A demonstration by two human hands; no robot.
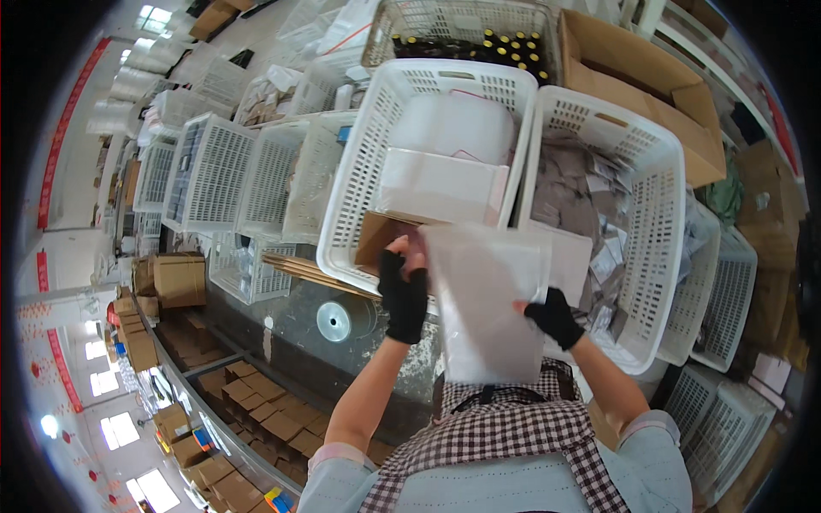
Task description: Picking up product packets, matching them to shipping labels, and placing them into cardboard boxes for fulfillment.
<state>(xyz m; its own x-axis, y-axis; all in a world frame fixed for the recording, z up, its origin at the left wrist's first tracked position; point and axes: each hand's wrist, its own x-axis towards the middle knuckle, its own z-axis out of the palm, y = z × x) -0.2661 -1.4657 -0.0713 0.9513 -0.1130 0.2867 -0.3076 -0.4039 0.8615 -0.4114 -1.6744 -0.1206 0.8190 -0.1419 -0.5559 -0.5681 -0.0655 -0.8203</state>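
A flat, translucent white plastic bag (487, 308) is upright in front of me, its lower end by my apron. My left hand (404, 286), in a black fingerless glove, is closed at the bag's upper left corner; its fingertips are a little blurred. My right hand (554, 318), gloved the same way, grips the right edge with the thumb on the near face and the other fingers hidden. Behind the bag stands a white slatted crate (338, 244) with flat white packs (440, 184) and a brown cardboard piece (374, 239) in it.
To the right, another white crate (654, 282) holds grey-brown bagged goods (569, 184). Beyond stand a crate of dark bottles with yellow caps (513, 47) and an open carton (633, 77). A silvery spool (334, 321) and flattened cardboard (316, 272) are at left.
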